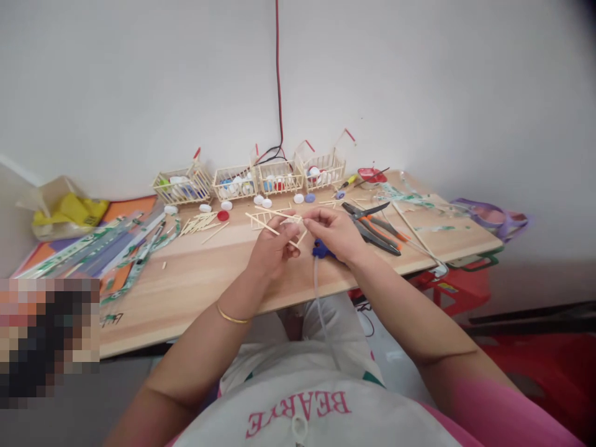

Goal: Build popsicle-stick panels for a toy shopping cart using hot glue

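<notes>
Between my two hands, above the wooden tabletop, is an angled frame of thin wooden sticks (254, 220). My left hand (274, 247) is closed around its long pieces, with thumb and fingers pinched near the middle. At the frame's right end, my right hand (331, 228) has thumb and forefinger pinched together on a corner; its other fingers curl underneath. Behind my left hand lies a flat stick lattice (267, 217), partly hidden by it. A blue tool (321, 250), which looks like a glue gun with a pale cord, lies partly hidden beneath my right wrist.
Small stick baskets (184, 186) holding bottle caps line the wall. Loose sticks (200, 223), a red cap (223, 215) and several white caps lie before them. Pliers (372, 230) with orange-and-black handles are at right. Plastic packets (107, 242) cover the left side; a pixelated patch hides the lower left.
</notes>
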{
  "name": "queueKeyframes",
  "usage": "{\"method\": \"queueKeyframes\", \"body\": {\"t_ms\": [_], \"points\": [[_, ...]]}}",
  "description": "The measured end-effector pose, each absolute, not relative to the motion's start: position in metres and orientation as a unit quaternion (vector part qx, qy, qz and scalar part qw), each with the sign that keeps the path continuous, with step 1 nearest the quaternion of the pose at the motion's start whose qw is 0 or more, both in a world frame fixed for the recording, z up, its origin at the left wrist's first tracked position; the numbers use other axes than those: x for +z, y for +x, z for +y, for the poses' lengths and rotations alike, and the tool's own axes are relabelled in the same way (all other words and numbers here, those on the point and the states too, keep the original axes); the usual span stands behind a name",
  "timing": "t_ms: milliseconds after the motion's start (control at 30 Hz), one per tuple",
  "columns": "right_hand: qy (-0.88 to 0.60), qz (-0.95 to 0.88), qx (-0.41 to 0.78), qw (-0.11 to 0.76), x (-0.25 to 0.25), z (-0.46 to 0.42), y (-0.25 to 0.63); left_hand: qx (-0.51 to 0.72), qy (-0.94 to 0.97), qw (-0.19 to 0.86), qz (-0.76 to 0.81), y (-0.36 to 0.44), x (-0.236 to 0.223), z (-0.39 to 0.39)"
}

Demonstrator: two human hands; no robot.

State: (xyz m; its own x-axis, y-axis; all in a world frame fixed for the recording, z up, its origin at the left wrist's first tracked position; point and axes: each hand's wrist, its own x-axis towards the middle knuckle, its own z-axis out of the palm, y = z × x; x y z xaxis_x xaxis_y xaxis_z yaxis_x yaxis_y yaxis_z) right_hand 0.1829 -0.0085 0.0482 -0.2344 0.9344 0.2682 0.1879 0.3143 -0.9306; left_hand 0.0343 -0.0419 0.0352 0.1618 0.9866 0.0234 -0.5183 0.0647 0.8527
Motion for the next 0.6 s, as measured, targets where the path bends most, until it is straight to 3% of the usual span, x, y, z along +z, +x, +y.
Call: {"method": "queueKeyframes", "body": {"t_ms": [167,433,600], "points": [[-0.421,-0.665,0.451,0.422,0.048,-0.010,0.179,0.588,0.344,0.659,0.319,0.033,0.032,-0.036],[-0.412,-0.629,0.493,0.438,0.051,-0.015,0.172,0.581,0.338,0.670,0.315,0.032,0.038,-0.038],[-0.420,-0.626,0.457,0.472,0.046,-0.016,0.170,0.551,0.342,0.697,0.306,0.031,0.038,-0.041]]}}
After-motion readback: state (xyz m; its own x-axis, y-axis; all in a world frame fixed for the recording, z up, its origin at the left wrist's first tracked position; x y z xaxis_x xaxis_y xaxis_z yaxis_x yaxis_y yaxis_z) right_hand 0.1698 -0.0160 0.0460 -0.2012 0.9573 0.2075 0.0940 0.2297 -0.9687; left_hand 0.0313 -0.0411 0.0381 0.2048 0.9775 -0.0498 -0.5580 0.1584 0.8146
